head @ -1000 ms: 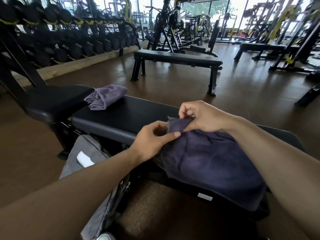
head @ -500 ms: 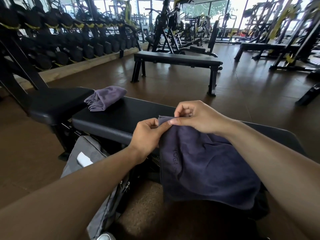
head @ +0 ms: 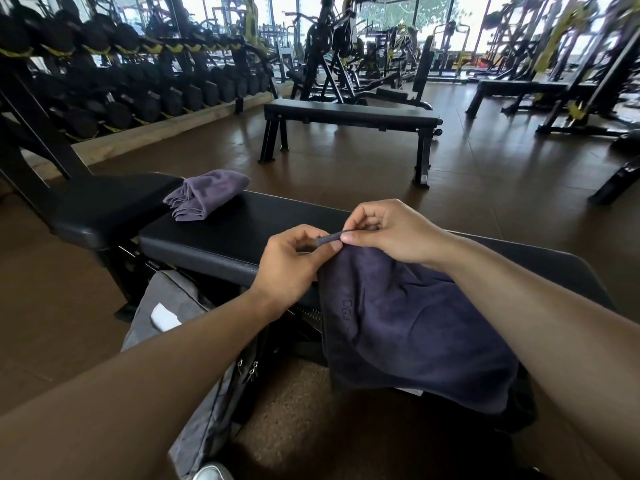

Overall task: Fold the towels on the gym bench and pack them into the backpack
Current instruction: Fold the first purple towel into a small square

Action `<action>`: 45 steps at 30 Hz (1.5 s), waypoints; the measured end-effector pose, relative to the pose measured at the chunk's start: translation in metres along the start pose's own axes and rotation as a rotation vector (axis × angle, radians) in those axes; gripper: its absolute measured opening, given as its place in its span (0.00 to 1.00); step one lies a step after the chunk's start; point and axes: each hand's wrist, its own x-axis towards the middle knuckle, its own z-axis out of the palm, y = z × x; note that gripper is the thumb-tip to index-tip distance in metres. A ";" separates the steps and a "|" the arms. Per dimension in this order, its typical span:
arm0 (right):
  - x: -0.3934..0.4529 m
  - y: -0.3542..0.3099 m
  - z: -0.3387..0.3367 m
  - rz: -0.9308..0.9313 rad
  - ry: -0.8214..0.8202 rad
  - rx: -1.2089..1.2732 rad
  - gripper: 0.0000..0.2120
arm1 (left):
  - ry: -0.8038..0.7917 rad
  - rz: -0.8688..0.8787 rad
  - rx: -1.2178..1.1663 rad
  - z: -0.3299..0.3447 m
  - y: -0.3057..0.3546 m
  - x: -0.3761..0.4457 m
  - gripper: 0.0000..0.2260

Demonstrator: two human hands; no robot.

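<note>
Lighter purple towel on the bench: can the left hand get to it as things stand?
Probably not yet: the left hand is pinching the dark towel corner. The bench top between it and the lighter purple towel looks clear.

- At your 12 o'clock, a second flat black bench stands on dark legs, well apart from you across the brown tiled floor.
- At your 10 o'clock, a long rack of black dumbbells lines the wall, yellow bands on its rails.
- At your 1 o'clock, black and yellow weight machines stand before bright windows.
- At your 6 o'clock, a speckled brown mat covers the floor.
</note>
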 end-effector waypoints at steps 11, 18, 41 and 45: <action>-0.001 -0.007 -0.004 0.051 -0.035 -0.075 0.10 | 0.112 -0.081 -0.104 0.001 0.003 0.007 0.12; -0.022 0.001 -0.069 0.352 -0.231 -0.463 0.14 | 0.184 -0.120 -0.080 -0.005 0.002 0.012 0.09; -0.101 0.035 -0.080 0.396 0.580 0.168 0.20 | -0.021 -0.106 0.471 -0.045 0.001 0.027 0.05; -0.105 0.044 -0.082 0.411 0.543 0.090 0.17 | -0.104 -0.100 0.848 -0.042 0.004 0.037 0.10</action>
